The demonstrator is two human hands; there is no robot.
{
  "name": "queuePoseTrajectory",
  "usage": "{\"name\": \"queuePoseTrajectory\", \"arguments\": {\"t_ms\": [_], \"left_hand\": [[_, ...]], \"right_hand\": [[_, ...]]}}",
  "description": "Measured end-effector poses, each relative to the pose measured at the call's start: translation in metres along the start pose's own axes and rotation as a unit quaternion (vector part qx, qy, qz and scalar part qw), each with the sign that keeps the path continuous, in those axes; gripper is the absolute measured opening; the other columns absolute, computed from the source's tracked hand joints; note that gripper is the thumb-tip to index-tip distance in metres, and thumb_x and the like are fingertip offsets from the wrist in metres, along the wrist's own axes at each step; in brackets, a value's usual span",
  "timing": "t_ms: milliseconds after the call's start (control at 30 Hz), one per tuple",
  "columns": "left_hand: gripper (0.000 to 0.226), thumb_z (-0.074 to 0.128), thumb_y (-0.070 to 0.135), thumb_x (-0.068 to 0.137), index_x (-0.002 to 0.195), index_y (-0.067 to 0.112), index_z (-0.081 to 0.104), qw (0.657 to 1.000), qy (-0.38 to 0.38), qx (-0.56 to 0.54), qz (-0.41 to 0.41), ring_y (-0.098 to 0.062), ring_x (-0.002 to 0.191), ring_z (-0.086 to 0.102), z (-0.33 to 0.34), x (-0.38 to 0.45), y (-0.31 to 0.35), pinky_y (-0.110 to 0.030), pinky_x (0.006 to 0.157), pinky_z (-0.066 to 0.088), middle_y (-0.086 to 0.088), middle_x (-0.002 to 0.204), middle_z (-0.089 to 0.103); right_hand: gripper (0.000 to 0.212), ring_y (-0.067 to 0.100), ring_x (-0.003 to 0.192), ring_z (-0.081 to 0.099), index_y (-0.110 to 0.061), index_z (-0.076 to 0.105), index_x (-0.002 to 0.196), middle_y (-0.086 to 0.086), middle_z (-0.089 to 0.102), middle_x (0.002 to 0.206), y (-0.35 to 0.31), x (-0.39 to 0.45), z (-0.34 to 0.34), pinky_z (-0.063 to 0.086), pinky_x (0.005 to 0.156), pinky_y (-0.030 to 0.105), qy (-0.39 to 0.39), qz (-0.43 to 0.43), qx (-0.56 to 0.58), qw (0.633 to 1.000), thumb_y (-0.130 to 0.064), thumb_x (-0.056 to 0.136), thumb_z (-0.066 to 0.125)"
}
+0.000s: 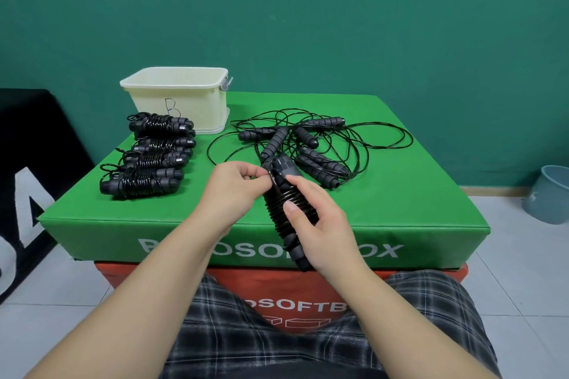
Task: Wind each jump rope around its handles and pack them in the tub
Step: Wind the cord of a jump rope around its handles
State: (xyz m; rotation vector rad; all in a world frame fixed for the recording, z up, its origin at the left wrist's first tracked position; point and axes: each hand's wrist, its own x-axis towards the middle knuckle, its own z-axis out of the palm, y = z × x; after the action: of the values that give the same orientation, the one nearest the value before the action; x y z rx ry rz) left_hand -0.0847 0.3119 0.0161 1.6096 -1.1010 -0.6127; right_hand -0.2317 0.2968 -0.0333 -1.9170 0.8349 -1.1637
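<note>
Two hands on one wound rope [289, 206] — my right hand [320, 224] clamps the coils, left hand [237, 184] pinches the tail; slacken, and everything unwinds.

We read a handwritten "B" on the front wall of the cream tub [184, 101]. White caps on the green box [400, 224] front, partly hidden by arms: "OSO…OX". Red box [246, 280] below: "OSOFTB", rest cut off. Black mat [24, 194] at left has big white letters, unreadable.
</note>
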Motion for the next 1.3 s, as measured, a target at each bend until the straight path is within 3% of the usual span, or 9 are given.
{"name": "queuePoseTrajectory", "arguments": {"t_ms": [167, 300, 500, 633, 833, 933, 1033, 1167, 1300], "left_hand": [[0.024, 0.062, 0.011, 0.081, 0.058, 0.016, 0.056, 1.000, -0.001, 0.021, -0.022, -0.014, 0.047, 0.027, 0.015, -0.006, 0.002, -0.023, 0.045, 0.023, 0.000, 0.053, 0.041], [0.020, 0.051, 0.020, 0.088, 0.070, 0.018, 0.043, 0.997, -0.051, 0.045, -0.030, -0.015, 0.049, 0.029, 0.018, -0.006, -0.002, -0.028, 0.050, 0.024, 0.004, 0.057, 0.037], [0.025, 0.042, 0.029, 0.097, 0.076, 0.015, 0.045, 0.931, -0.151, 0.303, 0.136, -0.017, 0.063, 0.046, 0.001, 0.003, -0.001, -0.036, 0.062, 0.037, 0.003, 0.066, 0.049], [0.029, 0.046, 0.026, 0.092, 0.071, 0.006, 0.048, 0.938, -0.173, 0.281, 0.103, -0.017, 0.053, 0.037, -0.001, 0.005, -0.002, -0.032, 0.052, 0.030, 0.003, 0.057, 0.042], [0.033, 0.045, 0.018, 0.091, 0.058, 0.016, 0.041, 0.959, -0.193, 0.206, 0.019, -0.013, 0.044, 0.032, 0.003, -0.008, -0.009, -0.027, 0.050, 0.027, 0.002, 0.051, 0.041], [0.033, 0.043, 0.013, 0.091, 0.059, 0.013, 0.041, 0.972, -0.172, 0.156, 0.041, -0.005, 0.034, 0.026, 0.007, -0.019, -0.011, -0.022, 0.039, 0.025, 0.005, 0.046, 0.034], [0.033, 0.042, 0.016, 0.094, 0.061, 0.014, 0.039, 0.975, -0.173, 0.129, 0.059, -0.007, 0.038, 0.026, 0.006, -0.027, -0.017, -0.023, 0.043, 0.025, 0.003, 0.050, 0.030], [0.031, 0.039, 0.036, 0.082, 0.058, 0.016, 0.037, 0.970, -0.174, 0.145, 0.089, -0.014, 0.047, 0.031, 0.014, -0.037, -0.024, -0.032, 0.051, 0.030, 0.003, 0.051, 0.034], [0.033, 0.043, 0.031, 0.087, 0.060, 0.012, 0.040, 0.981, -0.148, 0.089, 0.091, -0.012, 0.047, 0.031, 0.024, -0.041, -0.029, -0.031, 0.053, 0.028, -0.003, 0.054, 0.037]], "right_hand": [[0.037, -0.002, 0.118, 0.048, -0.033, 0.056, 0.129, -0.023, 0.053, 0.123, 0.005, 0.006, -0.005, 0.038, 0.102, 0.021, 0.045, 0.038, -0.013, 0.998, -0.021, 0.094, 0.057], [0.035, -0.010, 0.115, 0.048, -0.046, 0.053, 0.117, -0.029, 0.051, 0.121, 0.004, 0.006, -0.010, 0.035, 0.099, 0.009, 0.017, 0.028, 0.015, 0.999, -0.030, 0.086, 0.054], [0.034, -0.007, 0.113, 0.051, -0.052, 0.052, 0.111, -0.027, 0.054, 0.121, 0.012, 0.005, -0.013, 0.038, 0.098, 0.014, 0.004, 0.026, 0.018, 0.999, -0.034, 0.082, 0.057], [0.062, -0.015, 0.108, 0.045, -0.053, 0.045, 0.117, -0.034, 0.043, 0.120, 0.009, 0.003, -0.016, 0.032, 0.092, 0.003, -0.041, 0.003, -0.066, 0.997, -0.033, 0.071, 0.082], [0.061, 0.015, 0.106, 0.058, -0.042, 0.042, 0.132, -0.021, 0.042, 0.134, -0.001, 0.000, -0.011, 0.050, 0.081, 0.035, -0.058, -0.006, -0.236, 0.970, -0.037, 0.080, 0.073], [0.082, 0.025, 0.104, 0.060, -0.045, 0.011, 0.145, -0.010, 0.050, 0.130, -0.006, 0.002, -0.010, 0.045, 0.075, 0.034, -0.059, 0.035, -0.271, 0.960, -0.043, 0.085, 0.066], [0.109, 0.033, 0.105, 0.059, -0.029, -0.020, 0.149, 0.007, 0.060, 0.122, -0.010, 0.006, -0.010, 0.044, 0.077, 0.036, -0.080, 0.111, -0.288, 0.948, -0.045, 0.084, 0.067], [0.061, 0.035, 0.105, 0.058, -0.013, 0.027, 0.133, 0.011, 0.057, 0.119, -0.011, 0.011, -0.003, 0.043, 0.077, 0.037, -0.100, 0.147, -0.341, 0.923, -0.031, 0.088, 0.063], [0.043, 0.036, 0.104, 0.059, -0.009, 0.030, 0.124, 0.012, 0.049, 0.118, -0.008, 0.017, 0.008, 0.035, 0.068, 0.035, -0.104, 0.133, -0.407, 0.898, -0.015, 0.090, 0.056]]}}
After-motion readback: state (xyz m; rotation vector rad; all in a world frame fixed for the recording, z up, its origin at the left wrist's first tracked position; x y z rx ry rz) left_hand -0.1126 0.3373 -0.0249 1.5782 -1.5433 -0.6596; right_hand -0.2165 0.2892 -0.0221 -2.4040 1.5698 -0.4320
